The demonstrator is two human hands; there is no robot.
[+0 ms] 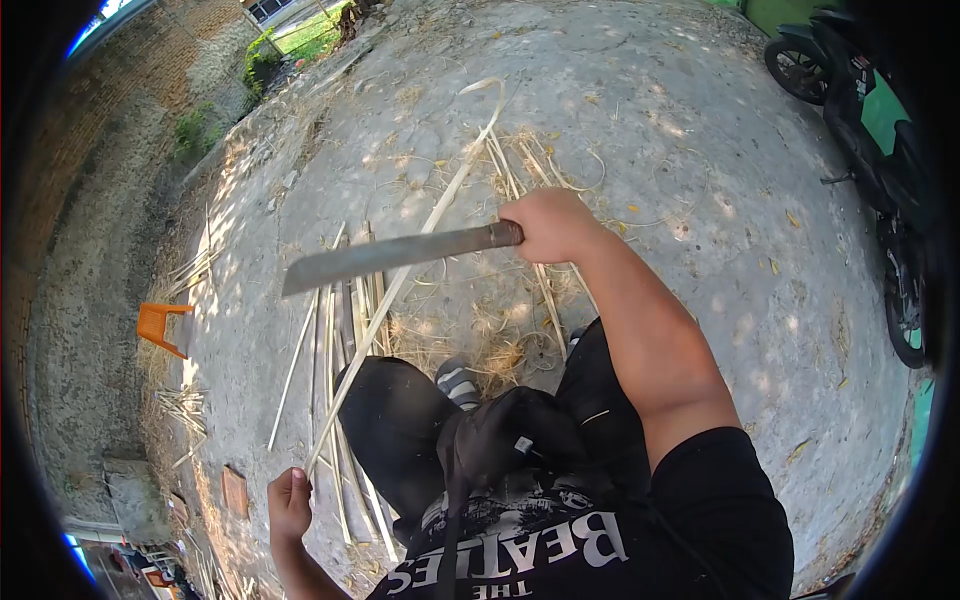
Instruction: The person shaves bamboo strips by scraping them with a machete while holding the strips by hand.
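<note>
My right hand is wrapped round the dark handle of a machete, its broad grey blade pointing left. Down at the lower left, my left hand grips the near end of a long pale bamboo strip. The strip slants up and away past the blade, and its far end curls over. The blade crosses the strip in view; whether they touch I cannot tell. Several more bamboo strips lie on the ground beside my left leg, and others lie beyond and below my right hand.
Thin shavings litter the concrete around my feet. An orange plastic stool stands at left near a brick wall, with a pile of short sticks close by. A brick lies lower left. A black motorcycle is parked at right.
</note>
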